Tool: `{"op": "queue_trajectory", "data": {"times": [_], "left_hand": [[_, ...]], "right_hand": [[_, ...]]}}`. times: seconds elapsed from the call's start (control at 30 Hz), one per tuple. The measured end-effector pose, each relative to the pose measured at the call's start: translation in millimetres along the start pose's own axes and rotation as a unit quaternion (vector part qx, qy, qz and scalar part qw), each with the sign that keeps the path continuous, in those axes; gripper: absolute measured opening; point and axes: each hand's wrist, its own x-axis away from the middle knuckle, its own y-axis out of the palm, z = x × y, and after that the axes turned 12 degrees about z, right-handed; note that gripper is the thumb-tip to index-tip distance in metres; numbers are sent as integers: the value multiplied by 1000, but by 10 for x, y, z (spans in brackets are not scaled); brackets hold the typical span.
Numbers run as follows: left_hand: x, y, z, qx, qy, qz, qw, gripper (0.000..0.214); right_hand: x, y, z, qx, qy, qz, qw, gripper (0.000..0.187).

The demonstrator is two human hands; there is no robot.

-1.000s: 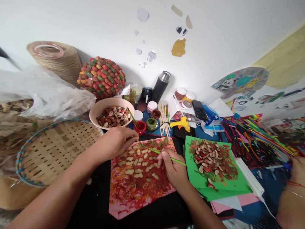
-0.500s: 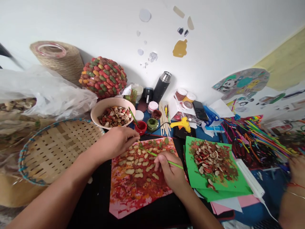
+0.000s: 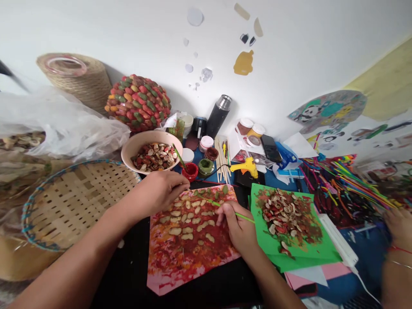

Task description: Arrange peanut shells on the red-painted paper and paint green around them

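Observation:
My right hand [image 3: 237, 225] is closed around a thin green paintbrush [image 3: 238, 214], its tip over the upper part of a paint-smeared pink sheet [image 3: 167, 266]. Rows of peanut shells [image 3: 187, 236] lie on that sheet, most of them tan, with a few green ones [image 3: 216, 195] near the top edge. At the sheet's upper left, my left hand [image 3: 164, 189] is pinched, and whatever is between its fingertips is hidden. Just beyond stand open jars of red paint [image 3: 190, 172] and green paint [image 3: 206, 168], a second brush [image 3: 179, 155] leaning in the red one.
A bowl of shells [image 3: 127, 156] and a woven tray [image 3: 80, 206] are on the left. Behind them sits a ball covered in painted peanuts [image 3: 140, 103]. Shell halves lie on green paper [image 3: 309, 253] at right, near a yellow glue gun [image 3: 246, 168]. Another person's hand [image 3: 399, 225] is at far right.
My right hand has drawn right, taking the brush tip away from my left fingertips. My left hand stays almost in place, still pinched.

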Motion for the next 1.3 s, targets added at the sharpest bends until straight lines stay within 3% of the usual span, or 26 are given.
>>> {"op": "queue_trajectory", "data": {"times": [0.27,0.43,0.77,0.97,1.3], "left_hand": [[-16,-204,27,-1,-42,-51,998,41],[-40,-276,62,-3,-54,-40,998,41],[1,-249,-22,-1,-50,-45,998,38],[-14,-222,-25,-36,-59,-75,995,35],[-19,-298,52,11,-50,-71,996,40]], "right_hand": [[26,-56,10,-14,31,25,999,51],[30,-47,-27,-27,45,36,998,54],[7,100,-141,-44,1,-13,999,53],[-18,197,-207,-14,-40,-78,996,48],[-3,130,-142,-36,-23,-47,998,45]]}}
